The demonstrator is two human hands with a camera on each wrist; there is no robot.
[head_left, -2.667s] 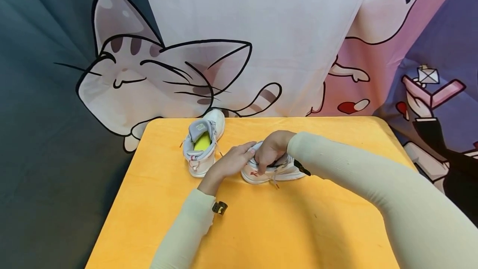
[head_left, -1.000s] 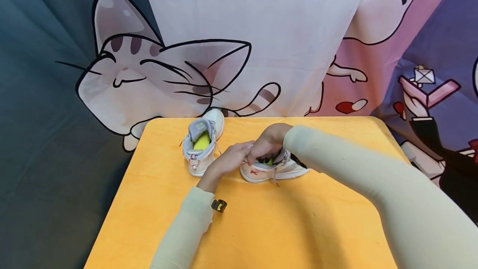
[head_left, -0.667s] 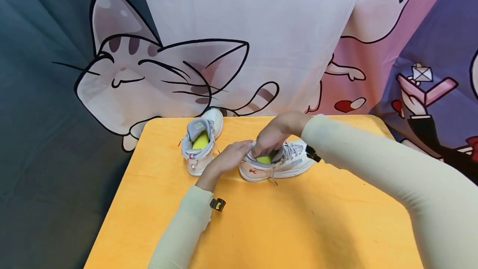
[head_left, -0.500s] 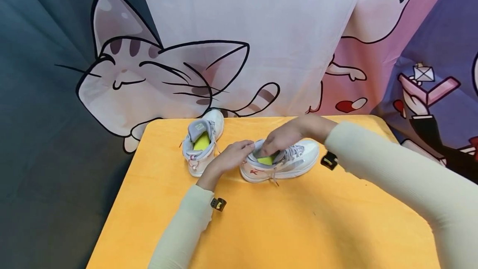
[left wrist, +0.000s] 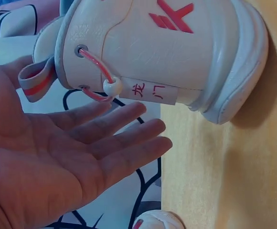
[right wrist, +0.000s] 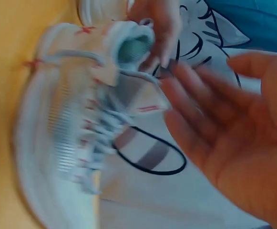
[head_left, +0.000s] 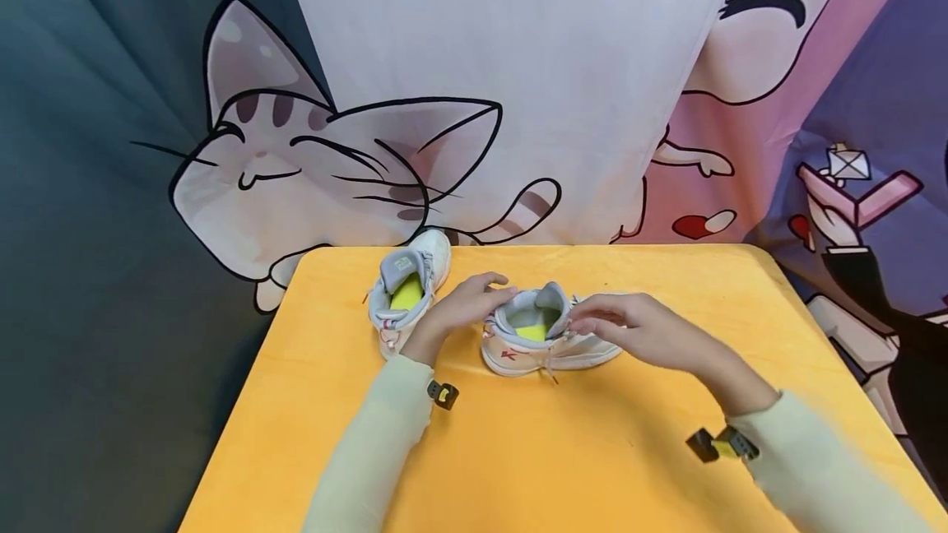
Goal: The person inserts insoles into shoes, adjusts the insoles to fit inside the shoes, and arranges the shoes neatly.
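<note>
A white and pale pink sneaker [head_left: 514,359] with a red logo lies on the table, its toe to the right and a yellow-green insole [head_left: 531,333] showing inside. My left hand [head_left: 468,305] is at its heel. In the left wrist view, that hand's fingers stretch out below the heel pull loop [left wrist: 37,82], with the thumb partly hidden behind the shoe. Over the laces and tongue [head_left: 552,303] is my right hand [head_left: 643,331], fingers loosely extended and holding nothing. The right wrist view is blurred, so whether these fingers touch the tongue I cannot tell.
The matching sneaker [head_left: 439,257] stands to the left with its toe toward the back edge, a yellow-green insole inside. Both are on a yellow table [head_left: 518,467]. A cartoon-printed cloth [head_left: 592,89] hangs right behind the table.
My right hand has come out of the sneaker's opening and moved right to its tongue and laces. The tongue and insole are now uncovered. My left hand has stayed at the heel.
</note>
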